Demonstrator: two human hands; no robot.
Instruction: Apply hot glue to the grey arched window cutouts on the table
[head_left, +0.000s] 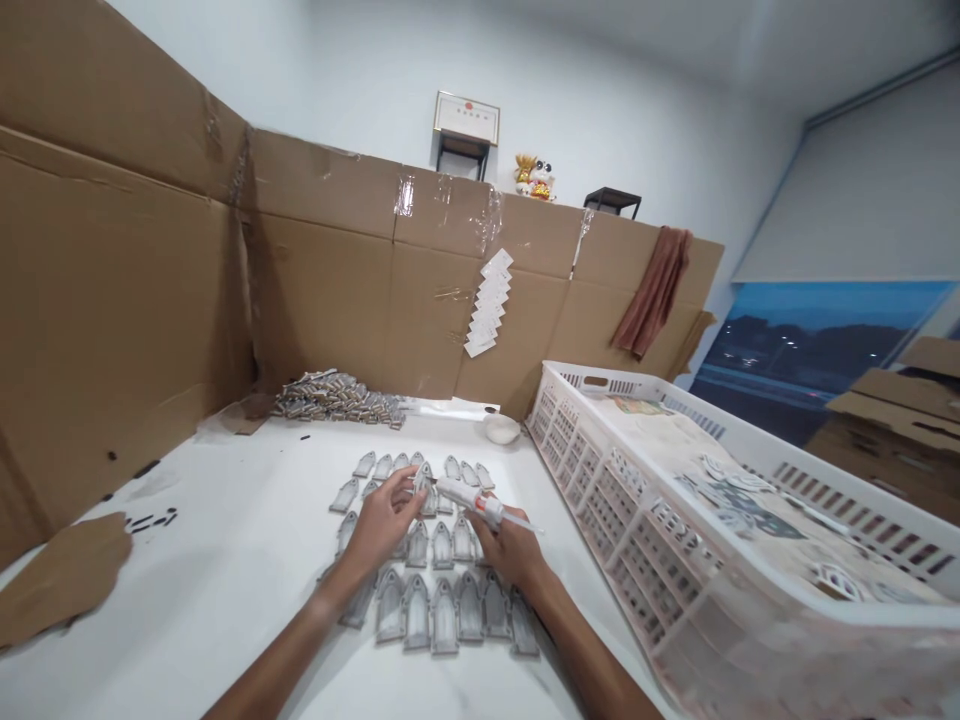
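Observation:
My left hand [391,512] pinches a small grey arch-shaped piece [423,474], lifted a little above the table. My right hand [511,545] is wrapped round a white glue bottle [466,493] with a red band near one end. Its narrow tip points left, close to the held piece; whether they touch I cannot tell. Beneath both hands, rows of similar grey arch-shaped pieces [444,615] lie on the white table [247,600]. My hands and forearms cover some of them.
A white plastic crate [600,500] with flat pieces on top stands at the right. Behind the rows are a heap of small parts [337,398] and a small white bowl [502,430]. Cardboard walls [322,290] enclose the back and left. Torn cardboard [67,580] lies at the left.

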